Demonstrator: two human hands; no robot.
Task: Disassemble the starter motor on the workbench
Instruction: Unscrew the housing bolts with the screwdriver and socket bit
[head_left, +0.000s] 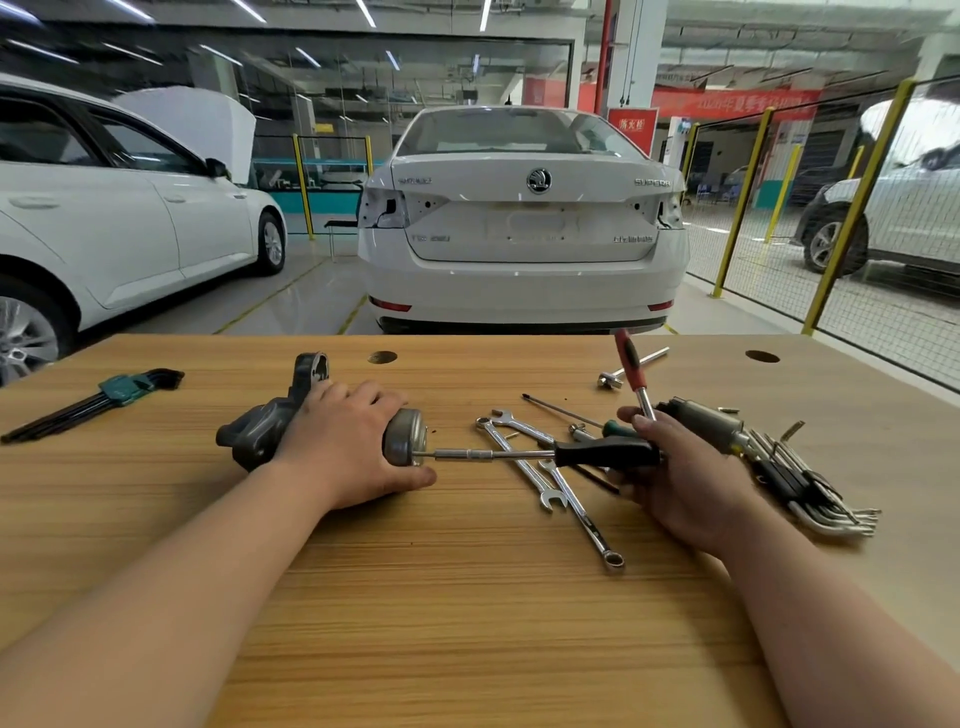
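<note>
Left hand clamps starter motor; right hand grips screwdriver over scattered wrenches.

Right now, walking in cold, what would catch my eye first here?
Probably the two hands at the workbench: the left hand presses down on the grey starter motor, while the right hand drives a black-handled screwdriver into the motor's round end cap. Behind them, a white sedan fills the middle of the workshop. Wrenches lie scattered between the hands.
</note>
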